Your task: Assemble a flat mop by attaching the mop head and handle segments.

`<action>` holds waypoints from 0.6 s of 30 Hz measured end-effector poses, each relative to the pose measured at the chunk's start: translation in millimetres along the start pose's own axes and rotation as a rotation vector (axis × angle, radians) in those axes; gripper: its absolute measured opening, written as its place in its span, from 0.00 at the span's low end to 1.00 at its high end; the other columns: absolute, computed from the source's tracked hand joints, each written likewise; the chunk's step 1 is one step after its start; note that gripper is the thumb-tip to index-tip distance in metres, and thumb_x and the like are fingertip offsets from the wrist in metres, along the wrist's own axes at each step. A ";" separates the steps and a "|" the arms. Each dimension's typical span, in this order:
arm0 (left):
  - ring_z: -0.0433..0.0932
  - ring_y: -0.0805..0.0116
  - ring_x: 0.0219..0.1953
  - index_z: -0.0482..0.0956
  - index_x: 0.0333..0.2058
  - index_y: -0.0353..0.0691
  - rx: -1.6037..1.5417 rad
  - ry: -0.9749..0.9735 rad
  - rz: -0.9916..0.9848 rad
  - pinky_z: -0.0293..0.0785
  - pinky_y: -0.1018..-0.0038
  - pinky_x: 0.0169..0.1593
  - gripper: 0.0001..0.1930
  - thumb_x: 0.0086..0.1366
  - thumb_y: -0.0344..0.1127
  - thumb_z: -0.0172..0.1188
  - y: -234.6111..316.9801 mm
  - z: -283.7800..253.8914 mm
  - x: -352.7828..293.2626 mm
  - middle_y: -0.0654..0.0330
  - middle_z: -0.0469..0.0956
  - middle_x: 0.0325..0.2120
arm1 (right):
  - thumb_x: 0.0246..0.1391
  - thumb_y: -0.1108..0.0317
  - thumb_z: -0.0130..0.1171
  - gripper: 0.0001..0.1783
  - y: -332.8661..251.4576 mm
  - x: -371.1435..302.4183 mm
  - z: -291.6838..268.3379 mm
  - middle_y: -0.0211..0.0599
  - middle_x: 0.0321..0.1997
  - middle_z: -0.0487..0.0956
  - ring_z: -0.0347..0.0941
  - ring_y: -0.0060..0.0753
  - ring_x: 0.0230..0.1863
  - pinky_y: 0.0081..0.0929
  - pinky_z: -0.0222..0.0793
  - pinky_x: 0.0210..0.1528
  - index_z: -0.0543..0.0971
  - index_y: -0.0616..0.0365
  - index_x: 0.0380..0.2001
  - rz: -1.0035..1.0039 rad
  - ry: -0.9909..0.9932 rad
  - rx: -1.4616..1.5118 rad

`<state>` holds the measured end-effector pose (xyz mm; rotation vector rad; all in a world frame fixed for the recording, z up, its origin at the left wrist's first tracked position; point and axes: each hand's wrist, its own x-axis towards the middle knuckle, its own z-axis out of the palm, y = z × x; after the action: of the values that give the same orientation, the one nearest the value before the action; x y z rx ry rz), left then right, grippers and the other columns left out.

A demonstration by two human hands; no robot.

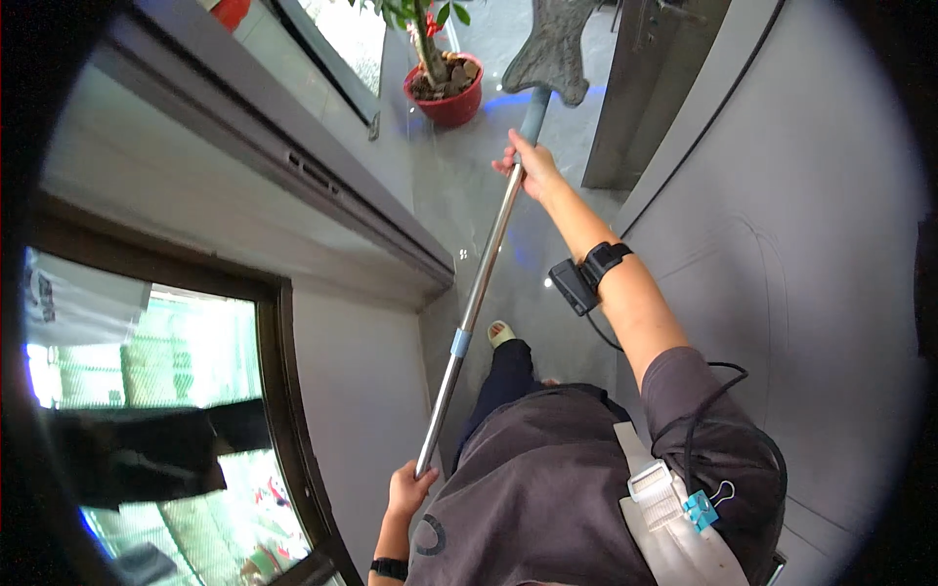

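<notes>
A mop (487, 259) with a silver metal pole runs slantwise from beside my body up to the far side. Its grey, fluffy head (549, 57) is at the top of the view, joined to the pole by a grey-blue section. My left hand (407, 488) is closed round the pole's near end. Farther up, my right hand (531, 168) wraps the pole just below the head, with my arm stretched forward. The head's far end is cut off by the picture's edge.
A red pot (447, 96) with a leafy plant stands on the shiny grey floor (454, 200) left of the mop head. White wall and a framed window (278, 391) lie to my left. A dark door edge (645, 98) and grey panel (782, 244) stand on the right.
</notes>
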<state>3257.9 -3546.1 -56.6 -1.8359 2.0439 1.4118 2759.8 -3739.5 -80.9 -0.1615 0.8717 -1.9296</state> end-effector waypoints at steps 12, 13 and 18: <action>0.67 0.71 0.15 0.71 0.19 0.34 -0.010 -0.056 0.124 0.64 0.72 0.22 0.16 0.49 0.43 0.59 70.5 -14.7 150.9 0.58 0.70 0.11 | 0.46 0.68 0.52 0.10 89.6 18.8 19.9 0.32 0.17 0.66 0.65 0.26 0.14 0.28 0.69 0.18 0.63 0.60 0.24 0.030 0.184 -0.305; 0.68 0.70 0.15 0.71 0.19 0.34 0.006 -0.072 0.116 0.64 0.72 0.23 0.16 0.49 0.43 0.59 72.5 -18.4 162.1 0.58 0.70 0.11 | 0.46 0.67 0.53 0.11 94.8 14.0 26.5 0.32 0.17 0.66 0.66 0.27 0.15 0.27 0.68 0.18 0.62 0.61 0.26 -0.001 0.167 -0.321; 0.67 0.74 0.16 0.71 0.18 0.35 -0.015 -0.191 0.126 0.64 0.75 0.23 0.16 0.51 0.44 0.58 80.7 -14.0 210.7 0.62 0.69 0.11 | 0.47 0.65 0.55 0.15 85.0 42.9 31.9 0.32 0.19 0.66 0.66 0.24 0.16 0.23 0.67 0.19 0.61 0.62 0.29 -0.099 0.429 -0.484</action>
<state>3138.0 -3725.5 -123.9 -1.5337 2.0890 1.5690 2813.8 -3813.6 -121.8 -0.0753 1.6402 -1.8391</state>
